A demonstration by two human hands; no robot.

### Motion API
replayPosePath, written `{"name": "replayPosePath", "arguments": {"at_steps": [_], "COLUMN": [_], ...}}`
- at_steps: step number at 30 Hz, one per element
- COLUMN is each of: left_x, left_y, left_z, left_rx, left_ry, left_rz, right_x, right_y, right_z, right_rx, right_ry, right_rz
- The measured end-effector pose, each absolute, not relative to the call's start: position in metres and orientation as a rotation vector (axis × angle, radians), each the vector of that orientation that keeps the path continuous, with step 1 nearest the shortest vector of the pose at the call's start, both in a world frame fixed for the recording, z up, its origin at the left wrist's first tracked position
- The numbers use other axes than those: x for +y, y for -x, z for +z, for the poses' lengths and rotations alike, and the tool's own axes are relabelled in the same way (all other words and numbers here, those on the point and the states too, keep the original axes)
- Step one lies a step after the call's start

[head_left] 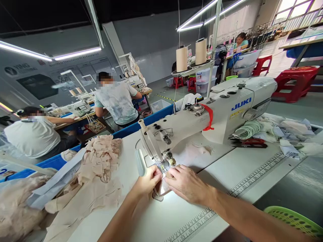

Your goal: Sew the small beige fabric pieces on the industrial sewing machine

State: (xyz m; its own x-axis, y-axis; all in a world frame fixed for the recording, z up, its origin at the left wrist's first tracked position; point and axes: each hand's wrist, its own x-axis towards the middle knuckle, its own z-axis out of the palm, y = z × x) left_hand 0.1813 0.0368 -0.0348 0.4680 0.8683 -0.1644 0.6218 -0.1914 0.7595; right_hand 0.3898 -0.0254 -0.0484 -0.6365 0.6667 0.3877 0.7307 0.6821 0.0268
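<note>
A white Juki sewing machine point(214, 114) stands on a white table point(234, 174). Under its needle lies a small beige fabric piece point(161, 188). My left hand point(147, 181) pinches that piece from the left, fingers closed beside the presser foot. My right hand point(188, 185) rests on the fabric from the right, fingers pressed down close to the needle. Both hands almost touch each other at the needle.
A heap of beige fabric pieces point(101, 161) lies on the table's left. Red scissors point(248, 143), coiled white elastic point(248, 129) and white scraps sit right of the machine. A green basket point(295, 220) is at lower right. Two people sit at machines behind; red stools stand far right.
</note>
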Motion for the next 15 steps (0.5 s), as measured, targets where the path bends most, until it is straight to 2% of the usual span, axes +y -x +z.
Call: {"name": "replayPosePath", "arguments": {"at_steps": [15], "left_x": [0.0447], "left_y": [-0.1763], "left_z": [-0.038], "left_rx": [1.154], "left_ry": [-1.867], "left_rz": [0.388], "right_x": [-0.0247], "right_y": [-0.3924], "right_z": [-0.0525], "right_rx": [-2.503], "right_ry": [1.143], "right_rz": [-0.248]}}
